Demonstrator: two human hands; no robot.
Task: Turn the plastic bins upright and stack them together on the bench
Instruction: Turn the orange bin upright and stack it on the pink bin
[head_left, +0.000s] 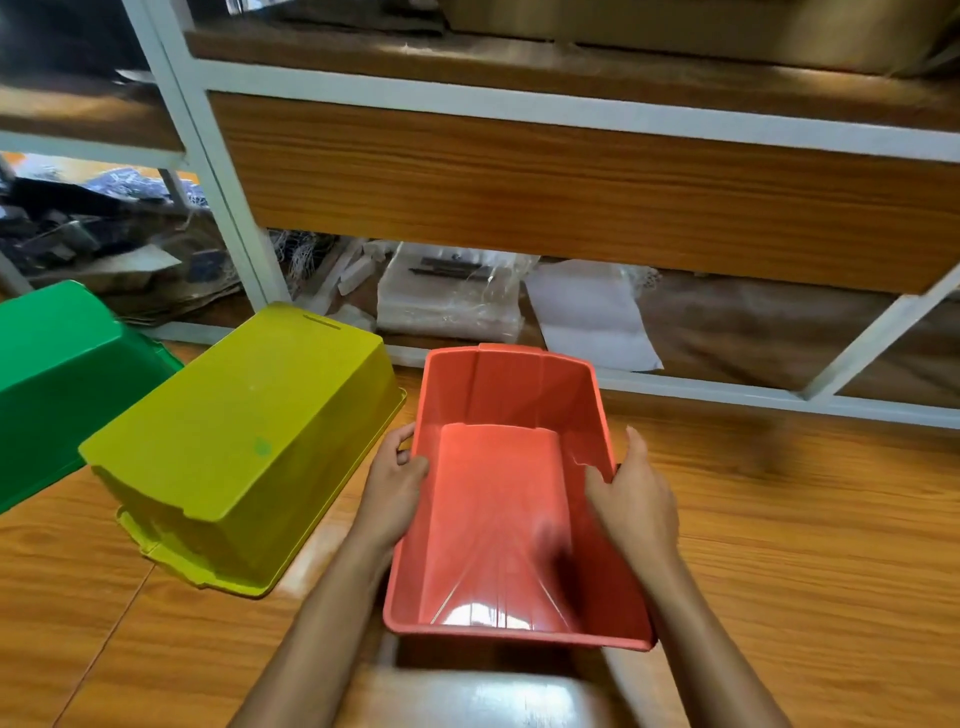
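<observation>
A red plastic bin (498, 519) is upright with its opening facing me, held just above the wooden bench (805, 545). My left hand (395, 483) grips its left rim, thumb inside. On the opposite rim, my right hand (631, 493) holds on the same way. To the left, a yellow-green bin (244, 447) lies upside down on the bench. Further left a green bin (62, 384) also lies upside down, partly cut off by the frame's edge.
A white metal shelf frame (223, 192) with wooden boards stands behind the bench. Plastic bags (457, 296), paper and clutter lie on its low shelf. Bare bench surface stretches to the right of the red bin.
</observation>
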